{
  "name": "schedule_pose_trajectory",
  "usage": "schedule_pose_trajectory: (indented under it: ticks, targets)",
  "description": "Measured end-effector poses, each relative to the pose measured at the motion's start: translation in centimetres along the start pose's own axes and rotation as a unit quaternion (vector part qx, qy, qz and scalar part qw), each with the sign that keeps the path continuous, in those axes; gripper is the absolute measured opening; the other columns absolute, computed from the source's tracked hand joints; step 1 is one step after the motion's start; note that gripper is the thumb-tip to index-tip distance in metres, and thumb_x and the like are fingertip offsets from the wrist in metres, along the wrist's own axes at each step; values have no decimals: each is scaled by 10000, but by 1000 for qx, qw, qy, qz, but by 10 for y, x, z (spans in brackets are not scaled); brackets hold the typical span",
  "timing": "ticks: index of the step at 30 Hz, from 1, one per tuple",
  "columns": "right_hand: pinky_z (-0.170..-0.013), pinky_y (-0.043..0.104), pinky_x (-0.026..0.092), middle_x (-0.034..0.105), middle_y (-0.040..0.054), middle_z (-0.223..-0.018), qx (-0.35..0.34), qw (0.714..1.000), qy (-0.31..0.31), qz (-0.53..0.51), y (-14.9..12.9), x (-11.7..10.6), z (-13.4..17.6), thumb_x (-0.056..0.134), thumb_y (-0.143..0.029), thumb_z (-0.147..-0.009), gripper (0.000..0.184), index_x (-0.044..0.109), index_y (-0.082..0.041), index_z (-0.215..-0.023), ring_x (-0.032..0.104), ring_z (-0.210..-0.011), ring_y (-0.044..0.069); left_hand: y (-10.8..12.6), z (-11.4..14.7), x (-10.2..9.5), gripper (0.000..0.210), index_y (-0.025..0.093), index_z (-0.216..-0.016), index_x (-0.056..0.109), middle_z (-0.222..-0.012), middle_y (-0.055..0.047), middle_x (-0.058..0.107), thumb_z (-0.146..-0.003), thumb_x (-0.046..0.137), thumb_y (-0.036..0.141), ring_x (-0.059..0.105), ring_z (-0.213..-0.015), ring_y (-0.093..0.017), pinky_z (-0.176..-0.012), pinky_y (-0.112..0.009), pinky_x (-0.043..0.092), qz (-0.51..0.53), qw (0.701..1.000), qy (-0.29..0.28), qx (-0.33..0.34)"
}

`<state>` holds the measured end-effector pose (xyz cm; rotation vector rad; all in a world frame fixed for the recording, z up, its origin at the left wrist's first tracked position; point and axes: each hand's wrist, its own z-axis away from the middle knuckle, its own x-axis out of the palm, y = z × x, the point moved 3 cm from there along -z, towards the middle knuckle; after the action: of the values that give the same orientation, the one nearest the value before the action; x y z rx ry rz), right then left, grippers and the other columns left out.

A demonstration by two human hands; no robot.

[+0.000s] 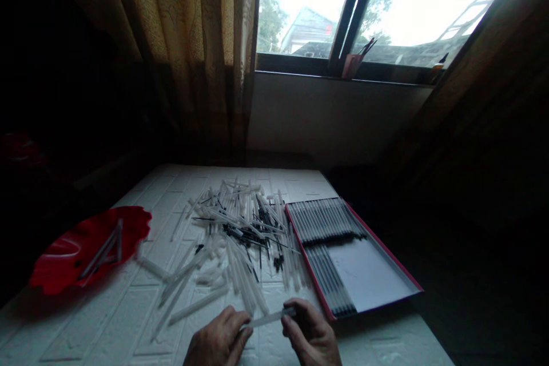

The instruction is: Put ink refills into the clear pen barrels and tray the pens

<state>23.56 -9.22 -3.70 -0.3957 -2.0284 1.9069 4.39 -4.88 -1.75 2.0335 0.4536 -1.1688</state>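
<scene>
At the table's near edge, a translucent white pen barrel (269, 318) stretches between my two hands, slightly raised at its right end. My left hand (221, 334) pinches its left end between thumb and fingers. Thumb and curled fingers of my right hand (309, 331) close on the other end. Just beyond lies a loose heap of clear pen barrels (244, 283), mixed with black caps (244, 234) and thin dark refills. To the right, a shallow red-edged box (369, 274) holds a full back row of pens (323, 220) and a shorter front row at its left.
A red scalloped plate (55, 266) with several clear barrels in it sits at the left of the white brick-patterned table (141, 297). Behind are a curtain (193, 40) and a window, with a pink cup (351, 66) on the sill.
</scene>
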Motion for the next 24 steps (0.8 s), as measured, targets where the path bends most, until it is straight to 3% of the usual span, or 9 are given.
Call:
schedule_pose_trajectory:
  ticks: [3,7,13,18,24]
  targets:
    - [-455,220,448,599,-5,-591,8,999,-16,-37,-4,2,-7,681,-617,-776,433,706,-196,-874,542,-487,135,5,-2,5,159,283,-983,632,-833,2,707,-954,476,278,730,-727,-142,-642,-155,547,20,999,-35,-5]
    - [-417,194,405,689,49,-710,8,998,-19,-61,-4,1,-20,621,-603,-837,429,663,-177,-851,563,-502,125,17,-20,-1,125,280,-928,651,-843,13,709,-889,555,211,723,-715,-144,-603,-156,528,18,998,-56,-1]
    - [-472,212,451,691,34,-732,-10,999,-18,-38,8,-1,-27,564,-613,-877,442,613,-174,-882,563,-459,106,20,-88,-21,137,240,-974,664,-923,-20,701,-912,562,172,696,-864,-180,-746,-245,522,-65,995,-60,-53]
    - [-470,202,449,695,36,-748,-15,999,-18,-43,11,0,-25,518,-608,-908,447,597,-169,-949,585,-462,106,10,-143,-9,197,222,-982,682,-985,-59,668,-867,592,89,654,-941,-222,-776,-305,506,-125,987,-81,-58]
    - [-464,217,449,711,46,-726,-18,999,-20,-34,10,1,-25,488,-630,-911,456,565,-181,-933,605,-472,130,0,-165,10,202,192,-707,660,-877,-62,648,-829,595,45,617,-913,-232,-805,-347,478,-99,991,-89,-28]
